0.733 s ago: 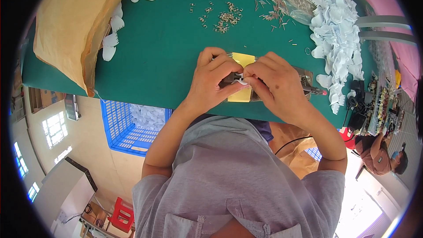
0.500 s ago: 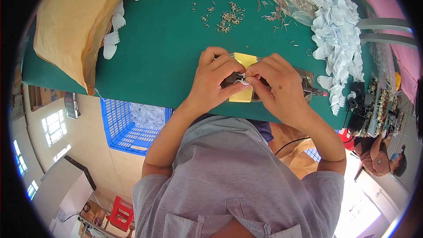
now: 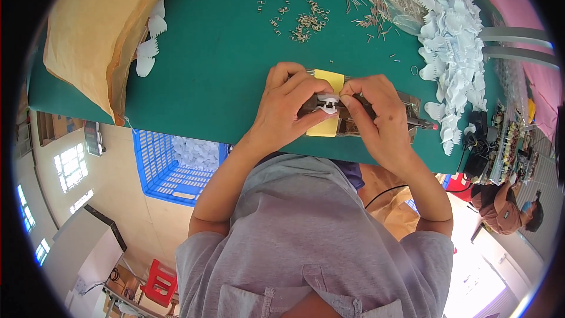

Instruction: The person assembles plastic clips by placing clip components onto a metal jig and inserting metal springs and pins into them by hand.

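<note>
My left hand [image 3: 289,103] pinches a small white plastic claw clip [image 3: 327,108] between thumb and fingers; its two halves face each other, with a dark gap at the middle. The clip sits over a metal jig [image 3: 409,109] that has a yellow strip [image 3: 325,130] across it. Just right of the clip, my right hand [image 3: 379,112] has thumb and forefinger drawn together; whatever is between them is too small to make out.
Metal springs [image 3: 309,22] and thin pins [image 3: 374,17] lie scattered on the green table [image 3: 223,53]. White toothed clip halves [image 3: 456,41] are heaped at the right. A brown paper bag [image 3: 88,41] lies left; a blue crate [image 3: 168,185] stands below the edge. Another person [image 3: 506,212] is far right.
My right hand has drawn back a little to the right from the clip, leaving more of it in sight. My left hand stays in place, holding it.
</note>
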A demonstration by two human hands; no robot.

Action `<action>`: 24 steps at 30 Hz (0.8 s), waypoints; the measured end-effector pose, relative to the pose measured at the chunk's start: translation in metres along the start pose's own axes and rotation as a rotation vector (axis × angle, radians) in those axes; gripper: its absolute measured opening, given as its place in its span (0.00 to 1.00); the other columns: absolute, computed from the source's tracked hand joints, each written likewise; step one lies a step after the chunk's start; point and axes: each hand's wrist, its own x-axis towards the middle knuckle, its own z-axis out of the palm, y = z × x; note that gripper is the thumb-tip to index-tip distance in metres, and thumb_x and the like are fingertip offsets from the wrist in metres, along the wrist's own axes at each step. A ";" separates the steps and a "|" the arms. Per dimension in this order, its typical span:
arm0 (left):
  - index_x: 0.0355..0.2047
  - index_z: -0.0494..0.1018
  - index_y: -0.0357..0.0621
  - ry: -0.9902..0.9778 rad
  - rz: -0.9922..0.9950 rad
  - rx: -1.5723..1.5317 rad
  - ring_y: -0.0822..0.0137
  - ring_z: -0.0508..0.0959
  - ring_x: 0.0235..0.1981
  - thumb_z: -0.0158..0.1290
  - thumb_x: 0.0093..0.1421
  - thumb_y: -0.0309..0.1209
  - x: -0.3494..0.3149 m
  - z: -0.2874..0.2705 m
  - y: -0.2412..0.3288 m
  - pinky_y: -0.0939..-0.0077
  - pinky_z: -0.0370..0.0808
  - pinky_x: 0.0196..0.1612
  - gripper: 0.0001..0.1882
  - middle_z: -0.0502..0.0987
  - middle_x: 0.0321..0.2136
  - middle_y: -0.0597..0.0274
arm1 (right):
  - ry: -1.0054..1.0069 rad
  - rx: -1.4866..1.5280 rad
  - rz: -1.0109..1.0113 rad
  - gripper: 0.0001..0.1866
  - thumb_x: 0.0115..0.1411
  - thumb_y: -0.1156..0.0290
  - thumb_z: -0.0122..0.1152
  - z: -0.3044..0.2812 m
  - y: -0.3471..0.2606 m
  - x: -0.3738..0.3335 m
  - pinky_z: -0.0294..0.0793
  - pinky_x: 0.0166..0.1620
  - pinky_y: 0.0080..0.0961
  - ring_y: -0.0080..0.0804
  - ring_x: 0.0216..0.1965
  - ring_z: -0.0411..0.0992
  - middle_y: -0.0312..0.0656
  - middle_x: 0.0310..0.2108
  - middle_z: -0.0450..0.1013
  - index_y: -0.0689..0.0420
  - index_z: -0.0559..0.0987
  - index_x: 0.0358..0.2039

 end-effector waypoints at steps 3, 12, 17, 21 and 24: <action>0.45 0.80 0.47 0.060 -0.092 -0.147 0.56 0.73 0.51 0.73 0.48 0.31 0.000 0.002 0.003 0.60 0.70 0.55 0.23 0.80 0.39 0.68 | -0.034 0.010 0.049 0.05 0.63 0.76 0.67 0.000 -0.010 0.000 0.69 0.45 0.38 0.40 0.37 0.73 0.41 0.31 0.77 0.57 0.82 0.39; 0.44 0.79 0.46 -0.028 -0.066 -0.070 0.56 0.74 0.51 0.73 0.48 0.31 0.000 0.000 -0.003 0.61 0.71 0.54 0.22 0.81 0.39 0.66 | -0.189 0.152 0.097 0.02 0.65 0.75 0.65 -0.012 -0.001 0.008 0.70 0.46 0.34 0.39 0.37 0.73 0.39 0.33 0.78 0.57 0.82 0.39; 0.42 0.79 0.45 -0.018 -0.022 -0.048 0.56 0.75 0.50 0.72 0.48 0.31 0.000 -0.001 -0.002 0.60 0.72 0.53 0.20 0.81 0.39 0.64 | -0.179 0.139 0.076 0.02 0.66 0.74 0.64 -0.008 -0.004 0.008 0.69 0.46 0.36 0.40 0.37 0.73 0.39 0.33 0.78 0.58 0.81 0.38; 0.39 0.79 0.45 0.015 -0.028 -0.046 0.56 0.75 0.49 0.72 0.48 0.31 -0.001 0.000 0.000 0.60 0.74 0.51 0.18 0.80 0.39 0.64 | -0.092 0.135 0.088 0.03 0.66 0.74 0.64 -0.001 -0.003 0.001 0.68 0.46 0.37 0.40 0.36 0.73 0.39 0.33 0.77 0.58 0.80 0.38; 0.39 0.79 0.45 0.039 -0.006 -0.032 0.56 0.75 0.50 0.72 0.48 0.30 -0.003 -0.001 -0.001 0.60 0.75 0.50 0.18 0.80 0.39 0.65 | -0.069 0.131 0.076 0.03 0.65 0.74 0.65 0.005 -0.004 -0.002 0.69 0.46 0.36 0.40 0.36 0.73 0.39 0.33 0.77 0.58 0.81 0.38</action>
